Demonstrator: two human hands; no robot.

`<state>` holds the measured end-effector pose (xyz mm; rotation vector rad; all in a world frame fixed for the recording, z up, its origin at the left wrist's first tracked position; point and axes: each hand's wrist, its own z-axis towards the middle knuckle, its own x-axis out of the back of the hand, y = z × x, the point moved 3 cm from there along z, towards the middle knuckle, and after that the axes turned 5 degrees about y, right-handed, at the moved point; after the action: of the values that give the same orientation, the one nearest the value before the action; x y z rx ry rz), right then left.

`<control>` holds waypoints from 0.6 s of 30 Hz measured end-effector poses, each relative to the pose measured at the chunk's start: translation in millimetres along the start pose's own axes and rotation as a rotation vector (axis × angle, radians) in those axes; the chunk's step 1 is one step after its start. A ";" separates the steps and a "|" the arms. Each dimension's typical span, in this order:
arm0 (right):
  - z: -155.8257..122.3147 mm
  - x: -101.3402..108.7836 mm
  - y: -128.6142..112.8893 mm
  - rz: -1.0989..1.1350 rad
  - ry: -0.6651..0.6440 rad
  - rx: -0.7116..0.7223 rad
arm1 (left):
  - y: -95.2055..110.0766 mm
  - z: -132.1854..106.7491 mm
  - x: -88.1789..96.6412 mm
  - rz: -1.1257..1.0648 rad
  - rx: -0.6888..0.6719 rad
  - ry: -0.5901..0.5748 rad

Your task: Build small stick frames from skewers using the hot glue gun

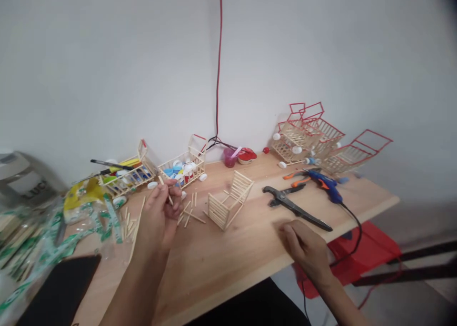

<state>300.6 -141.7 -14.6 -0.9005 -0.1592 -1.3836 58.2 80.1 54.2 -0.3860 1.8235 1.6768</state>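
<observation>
My left hand point(161, 212) is raised over the wooden table point(221, 259) with its fingers pinched on a thin wooden stick point(164, 189). Loose sticks point(189, 214) lie just right of it. A small stick-built frame point(229, 200) stands in the middle of the table. My right hand point(303, 250) rests near the table's front edge, fingers curled down, just below black pliers point(294, 206). Nothing shows inside that hand.
A blue glue gun point(326, 183) with a black cord lies at the right, orange-handled cutters point(296, 177) beside it. Red-trimmed stick carts point(314, 138) stand at the back right; two carts holding bottle caps point(183, 168) and tools point(124, 173) at the back left. Plastic bags point(43, 235) crowd the left.
</observation>
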 end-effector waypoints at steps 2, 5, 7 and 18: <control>-0.9 -2.4 0.0 -0.006 0.010 -0.007 | 1.8 -3.0 -1.4 -0.024 0.010 -0.017; -2.2 -5.8 -2.4 0.015 0.013 -0.078 | 6.2 -6.9 -2.7 -0.009 0.009 -0.016; -2.0 -4.3 -3.1 0.048 0.027 -0.149 | 9.1 -8.7 -3.1 0.021 -0.017 -0.002; 73.1 93.0 137.3 -0.242 0.038 -0.640 | 1.3 -23.3 -14.5 0.118 -0.035 -0.071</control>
<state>473.2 -178.4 26.8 -1.4144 0.2276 -1.7128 62.7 54.9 64.1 -0.2338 1.7979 1.7812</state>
